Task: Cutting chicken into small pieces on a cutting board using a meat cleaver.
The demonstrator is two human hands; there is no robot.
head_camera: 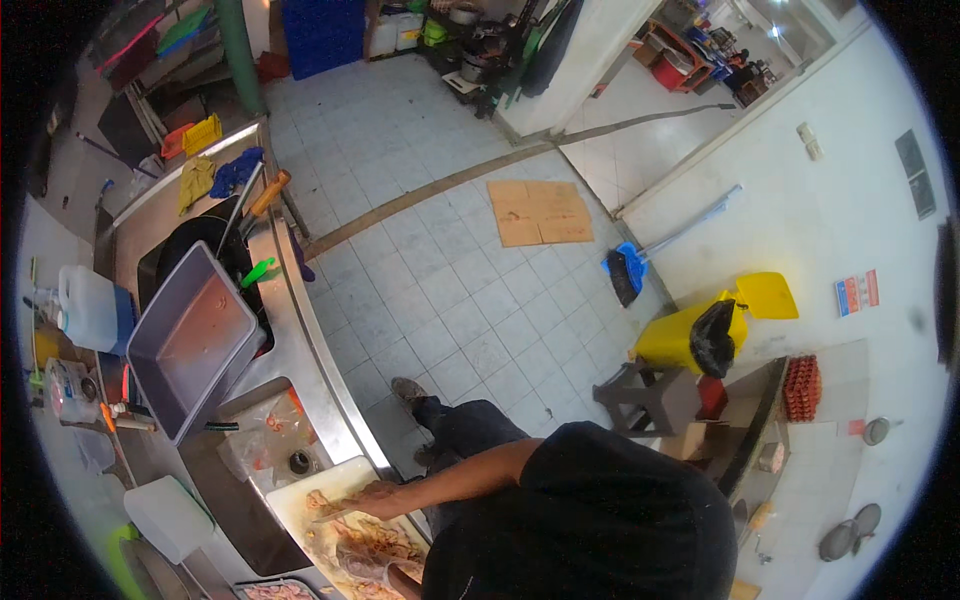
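Observation:
My right hand [379, 500] is bare and closed around the handle of a knife [330, 516], whose blade lies low over a white cutting board [352, 472]. Close to the blade tip is a small piece of raw meat [318, 499]. Nearer the bottom edge, my left hand [365, 562], in a clear plastic glove, rests among raw meat pieces [386, 536] on the board; whether its fingers grip any is unclear. A tray of cut pink meat [276, 591] stands beside the board at the bottom edge, partly cut off by the picture's rim.
The board overlaps the edge of a steel sink [247, 517] holding plastic bags [277, 435]. Beyond it, a grey plastic tub [202, 330] sits tilted near a jug of blue liquid [94, 309]. A white container [169, 517] stands behind the sink. Behind me are a stool [649, 397] and yellow bin [686, 334].

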